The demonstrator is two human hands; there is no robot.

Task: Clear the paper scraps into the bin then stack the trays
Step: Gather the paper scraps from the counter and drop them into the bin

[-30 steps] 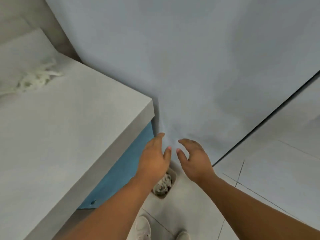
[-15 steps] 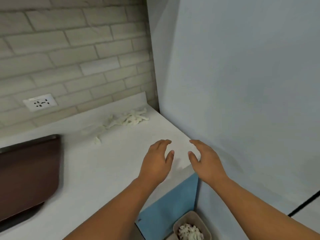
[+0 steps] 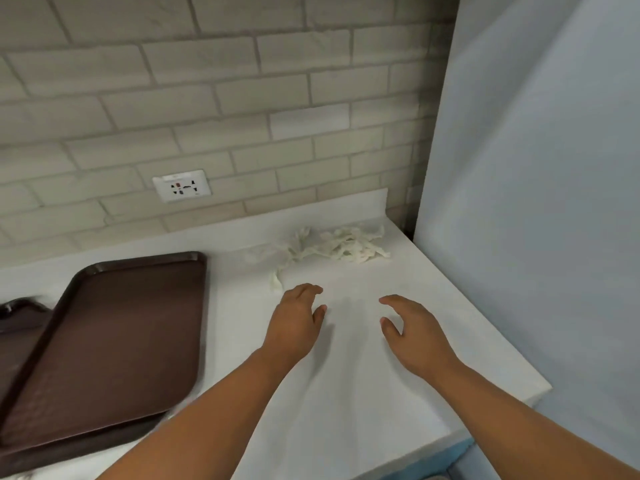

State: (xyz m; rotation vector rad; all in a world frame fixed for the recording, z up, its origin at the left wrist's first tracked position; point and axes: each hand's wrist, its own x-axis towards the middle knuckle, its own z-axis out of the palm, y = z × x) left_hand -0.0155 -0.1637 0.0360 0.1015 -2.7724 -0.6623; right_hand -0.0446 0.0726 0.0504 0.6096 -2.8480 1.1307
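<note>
White bench point(image 3: 346, 393) under a grey brick wall point(image 3: 242, 98) with socket point(image 3: 181, 185), paper scraps point(image 3: 332, 247) in the back corner, brown trays point(image 3: 114, 341) left, left hand point(image 3: 294, 323) and right hand point(image 3: 415, 336) empty, fingers loosely spread

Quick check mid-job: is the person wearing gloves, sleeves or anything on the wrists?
No. The left hand and right hand are bare: no gloves, no rings visible. Both forearms are uncovered down to the frame edge, with no sleeve, watch or band.

Both forearms reach forward, left hand point(image 3: 294, 322) and right hand point(image 3: 414, 332) palm-down, fingers loosely curled, empty.
</note>
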